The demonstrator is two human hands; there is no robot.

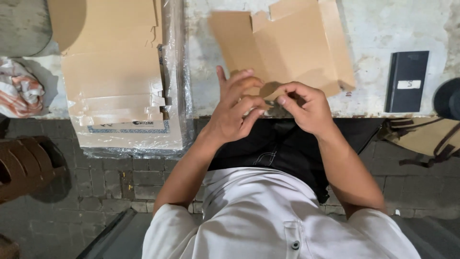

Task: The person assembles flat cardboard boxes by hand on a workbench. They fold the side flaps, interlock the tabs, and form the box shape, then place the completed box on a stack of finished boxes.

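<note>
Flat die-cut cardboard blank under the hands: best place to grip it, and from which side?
Likely the near edge of the cardboard blank, coming from the person's side. It lies flat on the table, near edge at the table's front rim, where left hand and right hand already pinch. Flaps look flimsier.

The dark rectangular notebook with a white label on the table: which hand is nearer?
Right. The right hand lies left of the dark notebook, apart from it; the left hand is farther left, beyond the right.
</note>
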